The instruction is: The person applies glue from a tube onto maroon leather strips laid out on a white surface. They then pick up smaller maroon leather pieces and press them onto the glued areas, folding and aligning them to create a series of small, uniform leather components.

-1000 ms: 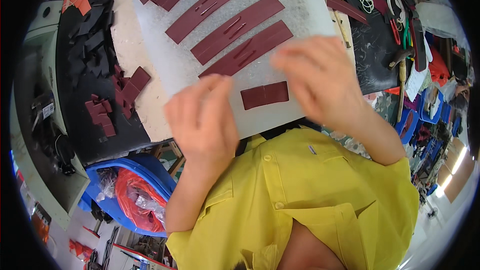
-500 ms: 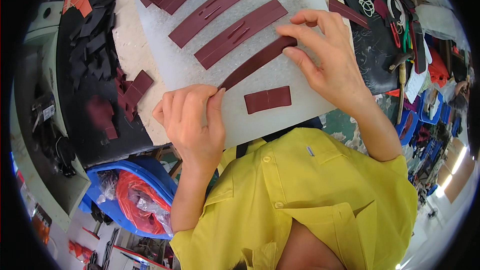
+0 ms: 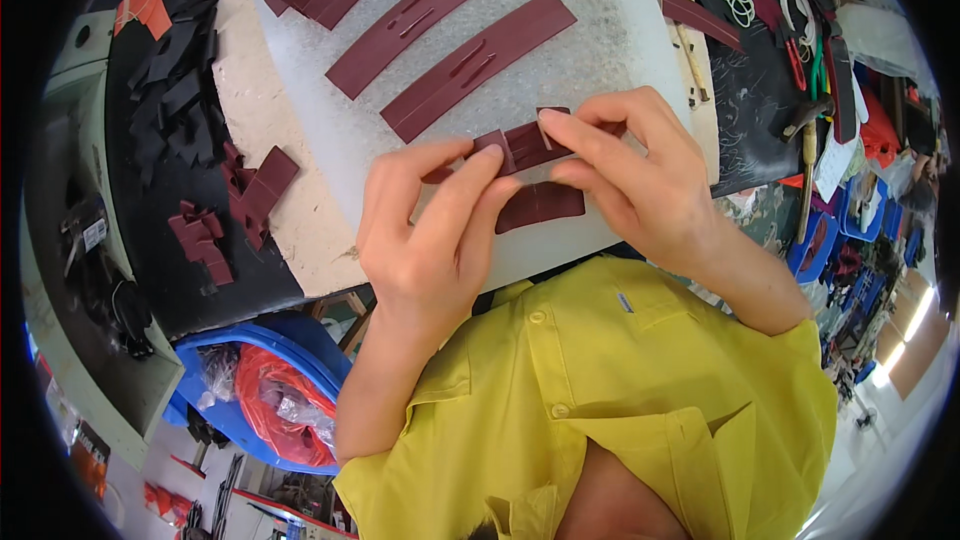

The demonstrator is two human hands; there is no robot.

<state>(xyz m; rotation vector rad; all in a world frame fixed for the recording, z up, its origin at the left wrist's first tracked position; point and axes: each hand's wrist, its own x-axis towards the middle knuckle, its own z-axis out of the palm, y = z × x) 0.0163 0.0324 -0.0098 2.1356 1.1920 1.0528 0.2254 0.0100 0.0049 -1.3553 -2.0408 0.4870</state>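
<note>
Two hands pinch one long dark-red leather strip over the white bubble-textured mat: left hand fingers closed on its left end, right hand on the right. Risk, imo: strip buckles or slips w/ uneven pull, nudging the short dark-red leather piece just below.

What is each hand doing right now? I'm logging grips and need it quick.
Left hand: closed, pinching one end of the dark red slotted leather strip.
Right hand: closed, pinching the strip's other end.

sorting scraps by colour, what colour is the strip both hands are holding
Dark maroon, like the other strips on the sheet. The strip shows best in the head view.
</note>
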